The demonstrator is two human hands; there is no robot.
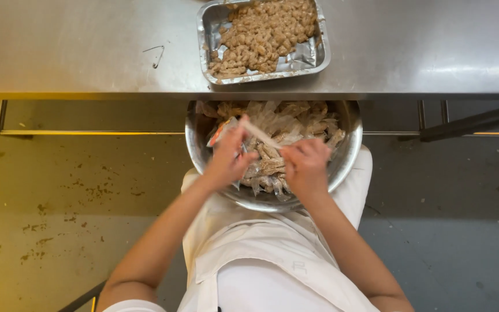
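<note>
**While both hands work one small packet over a steel bowl, a foil tray sits partly filled**

Between the two hands, a thin, pale plastic packet (259, 134) is stretched at a slant just above the bowl. The left hand (230, 155) pinches its upper end, fingers closed tight on the plastic, near a bit of red and white wrapper. The right hand (306, 163) grips the lower end, fingers likewise curled shut around it. Whether the packet is already torn open cannot be told from this view.

Below the hands, a round metal bowl (349, 151) rests on the person's lap, against a white apron (272, 260). It holds a heap of small clear packets (284, 118) with brownish contents, many crumpled together. Full and emptied ones cannot be told apart.

Beyond the bowl, on the steel desk (88, 46), a rectangular foil tray (317, 55) holds loose tan, lumpy pieces of food (264, 34). These cover most of the tray, though bare foil shows along its near right corner and left edge. Judging from this, a fair share of packets seem emptied into the tray, while a good pile remains in the bowl.

A small bent wire or scratch mark (156, 55) lies on the desk, well apart to the left. A stained floor (59, 202) shows beneath.
</note>
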